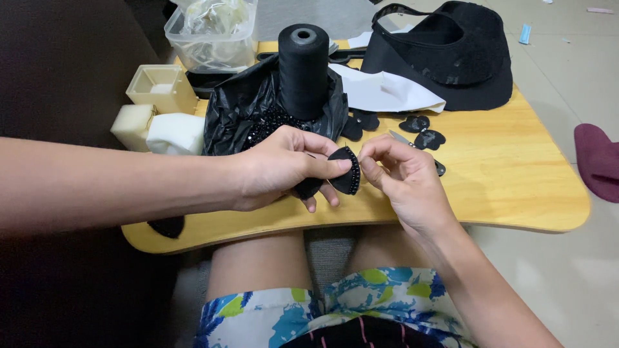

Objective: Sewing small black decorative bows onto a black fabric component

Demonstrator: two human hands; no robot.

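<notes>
Beaded black fabric piece (346,170) pinched between both hands (284,169) (403,177) — thread cone (303,69) and black bag (245,106) crowd behind.

- A light wooden lap tray (516,187) with rounded corners rests over the person's legs.
- A black thread cone (303,67) stands upright on a crumpled black plastic bag (235,109) at the back.
- Left: cream foam blocks (161,129), a clear plastic container (209,35).
- Right: a black visor hat (451,58) on white fabric (387,90), with small black cut fabric pieces (422,132) nearby.
</notes>
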